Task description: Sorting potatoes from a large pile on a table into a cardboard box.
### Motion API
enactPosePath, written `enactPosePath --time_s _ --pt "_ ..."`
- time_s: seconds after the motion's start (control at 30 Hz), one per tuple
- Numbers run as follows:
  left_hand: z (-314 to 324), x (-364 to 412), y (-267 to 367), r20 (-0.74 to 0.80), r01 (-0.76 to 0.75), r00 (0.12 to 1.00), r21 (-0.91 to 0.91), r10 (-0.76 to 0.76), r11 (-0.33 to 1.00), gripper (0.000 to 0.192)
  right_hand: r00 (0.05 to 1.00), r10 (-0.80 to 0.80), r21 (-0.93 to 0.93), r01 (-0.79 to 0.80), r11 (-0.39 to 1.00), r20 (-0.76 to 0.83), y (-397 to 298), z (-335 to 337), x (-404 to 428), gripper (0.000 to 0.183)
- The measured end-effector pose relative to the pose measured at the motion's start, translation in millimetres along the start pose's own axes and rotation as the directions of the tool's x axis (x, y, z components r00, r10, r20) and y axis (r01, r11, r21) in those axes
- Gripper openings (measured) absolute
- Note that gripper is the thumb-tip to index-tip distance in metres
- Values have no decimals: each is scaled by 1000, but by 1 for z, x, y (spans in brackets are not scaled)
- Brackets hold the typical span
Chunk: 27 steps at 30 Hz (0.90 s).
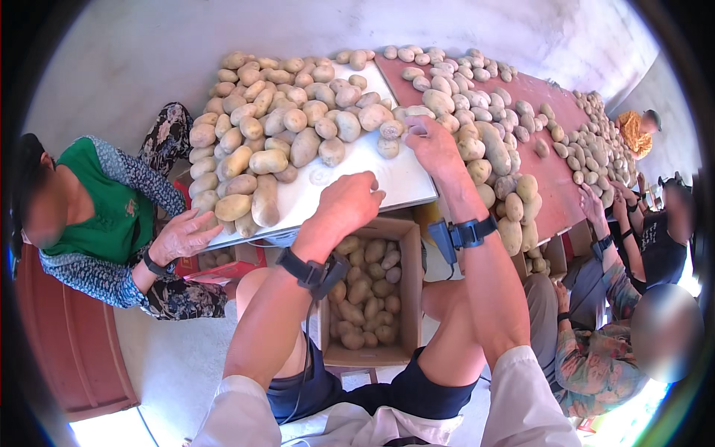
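Note:
Many potatoes [304,146] lie heaped over the white board [301,193], and more lie on the reddish-brown board [550,195] to its right. Above the white board's front part is my left hand [352,201], its fingers curled; whether it holds anything is hidden. Farther right, my right hand [431,142] is beside two small potatoes [391,129] near the white board's right side. Its fingers are bent with thumb and forefinger apart, and the inside of the hand cannot be seen. Below the board edge, between my knees, stands a cardboard box [412,290] holding many potatoes.
At the left a person in a green top rests a hand [184,237] by the potatoes. Several people sit along the right, one with a hand [593,207] at the heap. A red box [246,268] and another cardboard box [557,257] stand below the boards.

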<state>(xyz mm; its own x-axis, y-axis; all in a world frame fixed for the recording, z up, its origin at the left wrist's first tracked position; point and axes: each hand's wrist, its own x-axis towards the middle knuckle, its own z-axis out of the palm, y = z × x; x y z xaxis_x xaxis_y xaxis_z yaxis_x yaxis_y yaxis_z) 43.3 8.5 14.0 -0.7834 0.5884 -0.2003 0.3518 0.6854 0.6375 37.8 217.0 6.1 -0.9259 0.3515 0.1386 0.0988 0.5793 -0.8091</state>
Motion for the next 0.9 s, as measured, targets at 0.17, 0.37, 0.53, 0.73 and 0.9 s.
enactPosePath --time_s 0.17,0.37,0.53,0.73,0.9 --pt "-7 -7 -2 83 -24 997 289 0 957 36 992 -110 -55 113 992 62 8 17 44 51" --pt "-8 -7 -10 70 -72 996 264 56 962 29 962 -113 -354 199 914 249 -16 47 81 59" --pt "-7 -2 -7 49 -113 993 242 104 964 26 931 -119 -504 291 813 345 -8 69 101 64" --pt "-9 -1 -12 55 -109 994 254 98 961 26 974 -114 -589 211 780 198 -11 116 73 71" --pt "-15 -1 -15 65 -83 996 273 68 958 28 958 -123 -556 252 792 259 -11 109 62 68"
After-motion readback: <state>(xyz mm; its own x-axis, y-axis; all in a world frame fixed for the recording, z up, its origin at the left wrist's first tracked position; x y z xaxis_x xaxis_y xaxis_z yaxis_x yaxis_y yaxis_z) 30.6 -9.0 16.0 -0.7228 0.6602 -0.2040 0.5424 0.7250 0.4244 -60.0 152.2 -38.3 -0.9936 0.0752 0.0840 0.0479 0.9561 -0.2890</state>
